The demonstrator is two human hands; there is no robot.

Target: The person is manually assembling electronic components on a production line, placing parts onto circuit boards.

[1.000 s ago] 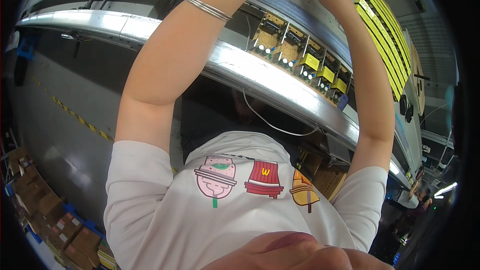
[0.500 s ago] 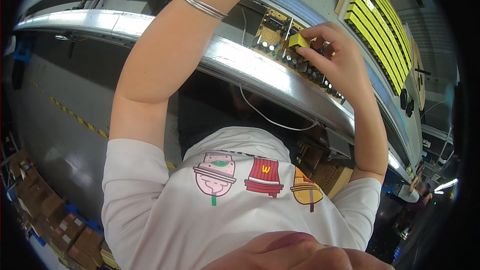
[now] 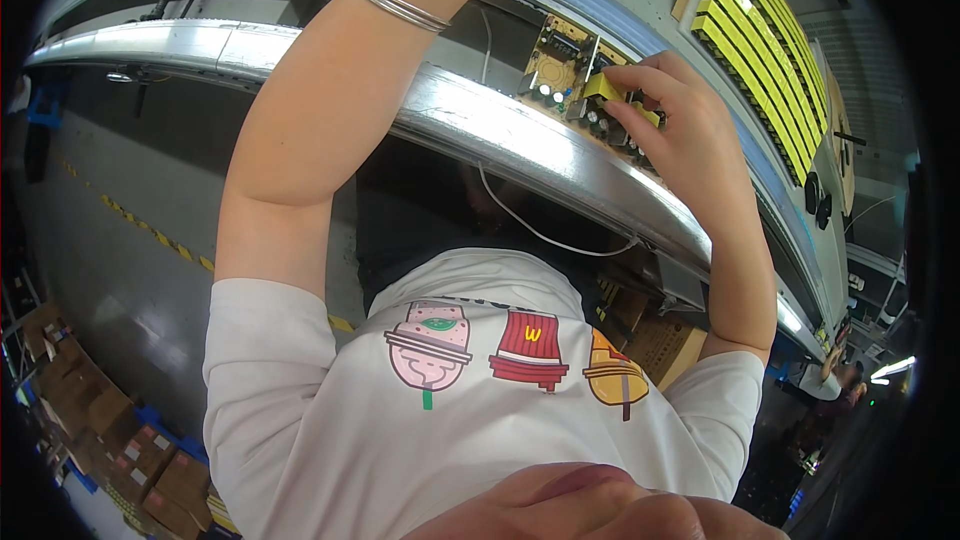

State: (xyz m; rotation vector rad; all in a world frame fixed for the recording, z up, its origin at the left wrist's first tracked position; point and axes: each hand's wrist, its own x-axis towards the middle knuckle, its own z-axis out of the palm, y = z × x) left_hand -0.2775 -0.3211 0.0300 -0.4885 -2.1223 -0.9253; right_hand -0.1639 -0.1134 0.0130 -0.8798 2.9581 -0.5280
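Note:
My right hand reaches over a circuit board on the line, closed in a pinch. Its thumb and index finger grip a yellow transformer, a small box-shaped part. The transformer is down among the board's parts; whether it is seated cannot be seen. White-topped round capacitors and upright metal plates stand on the board around it. Beneath my right hand, part of the board and another yellow part are partly covered. My left forearm, with silver bangles at the wrist, crosses to the top edge, and the left hand lies outside the picture.
A shiny metal rail runs between my body and the board. Beyond, at the right, lie long yellow-and-black rows on a tray. A white cable hangs below the rail. Cardboard boxes stand at the lower left; another person is far right.
The board has shifted slightly to the right along the line. My right hand, still pinching the transformer, has moved a little with it. The left forearm has shifted slightly left.

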